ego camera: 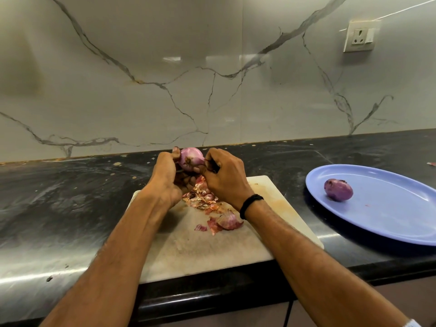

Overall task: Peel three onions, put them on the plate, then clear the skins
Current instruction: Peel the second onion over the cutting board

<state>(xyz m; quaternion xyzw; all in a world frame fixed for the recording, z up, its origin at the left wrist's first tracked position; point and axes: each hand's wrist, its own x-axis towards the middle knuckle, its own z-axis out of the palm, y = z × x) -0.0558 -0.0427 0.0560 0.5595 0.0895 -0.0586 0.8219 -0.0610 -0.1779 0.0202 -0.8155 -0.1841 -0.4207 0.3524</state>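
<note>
My left hand [165,182] grips a pink, partly peeled onion [190,159] held up over the far edge of the white cutting board [212,246]. My right hand [224,178] has its fingers curled against the onion's right side, its thumb at the root end; something dark shows inside its grip. Loose onion skins [203,199] lie heaped on the board under the hands, with a bigger peel [228,220] nearer me. One peeled purple onion [338,190] lies on the blue plate [389,208] at the right.
The board sits on a black stone counter [70,197] whose front edge is close to me. A marble-pattern wall rises behind, with a socket [359,36] at the upper right. A small reddish scrap [431,164] lies at the far right edge.
</note>
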